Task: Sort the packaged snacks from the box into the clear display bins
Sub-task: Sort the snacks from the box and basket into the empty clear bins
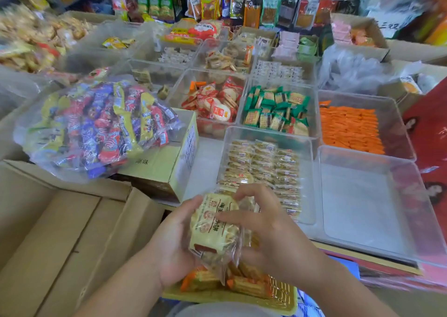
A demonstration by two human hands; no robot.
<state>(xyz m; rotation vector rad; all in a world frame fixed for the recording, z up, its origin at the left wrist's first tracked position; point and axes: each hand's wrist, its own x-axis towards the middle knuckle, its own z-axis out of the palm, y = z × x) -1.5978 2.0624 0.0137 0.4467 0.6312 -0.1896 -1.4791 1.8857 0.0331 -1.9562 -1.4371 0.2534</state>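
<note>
I hold a pale yellow snack packet (212, 229) in front of me, just short of the clear bins. My left hand (171, 241) grips its left side from below. My right hand (263, 222) curls round its right side, fingers over the top edge. Straight behind it stands a clear bin (307, 195) lined with rows of the same kind of small beige packets. To its right is a clear bin (362, 207) with nothing in it. Below my hands a yellow basket (287, 299) holds orange-edged cracker packets.
An open cardboard box (60, 232) lies at the lower left. A big clear bag of mixed candy (96, 128) rests on a small carton (169, 161). Further bins hold red-white (215, 103), green (275, 111) and orange (348, 128) packets. Shelves of goods stand behind.
</note>
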